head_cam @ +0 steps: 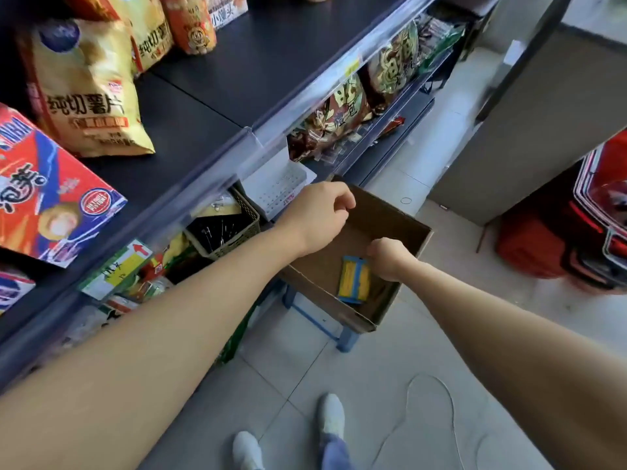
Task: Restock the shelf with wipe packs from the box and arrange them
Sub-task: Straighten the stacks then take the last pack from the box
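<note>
One pack (354,279) lies flat in the box (393,215), so restocking is judged nearly complete. Right hand (386,257): fingers curled at the pack's corner, contact cannot be told. Left hand (322,212): above the box, loosely curled, empty. Remaining: pick, place, align.

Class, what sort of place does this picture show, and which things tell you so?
Probably a small shop aisle: tiered shelves with price-label strips, potato crisp bags facing out, and a cardboard box on a stool.
</note>
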Demonstrator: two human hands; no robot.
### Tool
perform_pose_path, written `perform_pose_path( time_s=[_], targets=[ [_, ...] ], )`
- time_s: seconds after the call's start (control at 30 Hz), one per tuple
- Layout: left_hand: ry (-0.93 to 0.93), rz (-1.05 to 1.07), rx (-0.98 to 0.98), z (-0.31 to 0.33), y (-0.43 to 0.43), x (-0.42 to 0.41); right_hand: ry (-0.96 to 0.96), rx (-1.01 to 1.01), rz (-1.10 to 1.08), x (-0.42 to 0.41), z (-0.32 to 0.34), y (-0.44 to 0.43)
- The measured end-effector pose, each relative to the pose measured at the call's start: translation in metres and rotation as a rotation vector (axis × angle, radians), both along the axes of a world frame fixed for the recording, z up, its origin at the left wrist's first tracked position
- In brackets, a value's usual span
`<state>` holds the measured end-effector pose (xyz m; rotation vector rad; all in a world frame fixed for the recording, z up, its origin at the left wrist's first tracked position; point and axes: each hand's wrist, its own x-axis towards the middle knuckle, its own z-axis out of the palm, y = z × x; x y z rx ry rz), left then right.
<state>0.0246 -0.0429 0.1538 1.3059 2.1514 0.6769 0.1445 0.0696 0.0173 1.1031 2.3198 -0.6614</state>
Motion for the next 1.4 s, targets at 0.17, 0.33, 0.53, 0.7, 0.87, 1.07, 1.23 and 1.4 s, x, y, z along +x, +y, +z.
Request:
perform_pose_path(
  time_s=[0.17, 0.33, 0.53, 0.7, 0.87, 1.07, 1.23, 1.4],
  targets=[
    [-0.036, 0.075, -0.047, -0.060, 0.005, -0.019, -0.038, -0.139, -0.302, -0.012, -0.081, 0.018],
    [-0.078, 0.117, -0.076, -0.119, 0.006, -0.030, -0.109, -0.399, -0.567, -0.024, -0.145, 0.030],
    [-0.097, 0.133, -0.094, -0.158, 0.012, -0.040, -0.166, -0.488, -0.835, -0.043, -0.213, 0.028],
    [-0.095, 0.139, -0.101, -0.166, 0.011, -0.044, -0.153, -0.268, -0.766, -0.046, -0.229, 0.028],
    [-0.084, 0.155, -0.098, -0.152, 0.005, -0.045, -0.034, -0.236, -0.669, -0.048, -0.194, 0.037],
    [-0.049, 0.174, -0.010, -0.084, 0.007, -0.043, 0.522, -0.444, -0.662, -0.035, -0.095, 0.027],
    [0.001, 0.178, 0.087, 0.002, 0.000, -0.039, 0.619, -0.565, -0.472, -0.027, 0.014, 0.014],
    [0.082, 0.206, 0.189, 0.087, -0.027, -0.035, 0.752, -0.570, -0.365, -0.028, 0.123, -0.003]
  ],
)
